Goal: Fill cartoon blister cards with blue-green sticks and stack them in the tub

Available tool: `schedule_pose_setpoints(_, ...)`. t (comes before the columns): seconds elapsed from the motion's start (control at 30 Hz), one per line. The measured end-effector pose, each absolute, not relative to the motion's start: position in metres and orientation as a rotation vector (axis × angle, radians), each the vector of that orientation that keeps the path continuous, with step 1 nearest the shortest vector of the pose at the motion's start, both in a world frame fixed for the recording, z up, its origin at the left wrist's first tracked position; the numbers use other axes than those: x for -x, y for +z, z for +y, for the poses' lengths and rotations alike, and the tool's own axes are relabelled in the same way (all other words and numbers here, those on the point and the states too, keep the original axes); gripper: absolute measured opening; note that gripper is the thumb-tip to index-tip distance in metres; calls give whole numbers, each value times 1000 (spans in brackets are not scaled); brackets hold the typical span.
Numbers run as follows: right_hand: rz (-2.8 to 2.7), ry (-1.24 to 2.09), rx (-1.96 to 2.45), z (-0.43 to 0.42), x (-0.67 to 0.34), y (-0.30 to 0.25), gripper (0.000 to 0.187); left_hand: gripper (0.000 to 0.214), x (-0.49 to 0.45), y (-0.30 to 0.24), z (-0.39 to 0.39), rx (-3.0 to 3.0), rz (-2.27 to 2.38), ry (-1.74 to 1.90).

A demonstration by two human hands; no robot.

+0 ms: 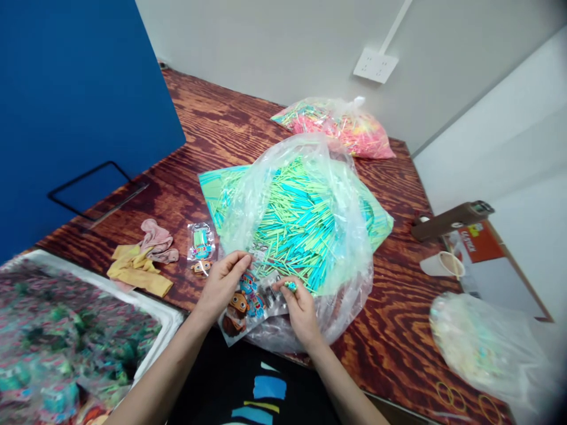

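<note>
My left hand (pixel 224 283) pinches the top edge of a small clear printed packet (pixel 248 307) with cartoon figures on it. My right hand (pixel 300 307) is closed on a few blue and green sticks (pixel 291 286) at the packet's mouth. Both hands work at the near edge of a big open clear bag (pixel 301 218) full of blue and green sticks. A filled packet (pixel 201 243) lies on the table to the left of my left hand.
The wooden table (pixel 208 136) also carries a bag of pink and yellow sticks (pixel 336 124) at the back, crumpled pink and yellow gloves (pixel 142 260), a white tray (pixel 170 321) of filled packets at the left, a clear bag (pixel 487 348), a paper cup (pixel 443 264) and a box (pixel 482 245) at the right.
</note>
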State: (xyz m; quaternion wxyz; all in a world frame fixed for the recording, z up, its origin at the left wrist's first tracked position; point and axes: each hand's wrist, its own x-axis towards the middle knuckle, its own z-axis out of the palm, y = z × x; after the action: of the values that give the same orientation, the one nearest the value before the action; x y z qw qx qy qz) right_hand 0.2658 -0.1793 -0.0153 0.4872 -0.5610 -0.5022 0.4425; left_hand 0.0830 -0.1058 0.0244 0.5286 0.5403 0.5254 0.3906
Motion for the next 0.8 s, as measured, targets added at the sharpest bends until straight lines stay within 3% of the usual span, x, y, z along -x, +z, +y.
schedule_pose_setpoints(0.8,-1271,1132,1416,-165,-290,1,22,31,-78,20,-112,-1310,1263,915)
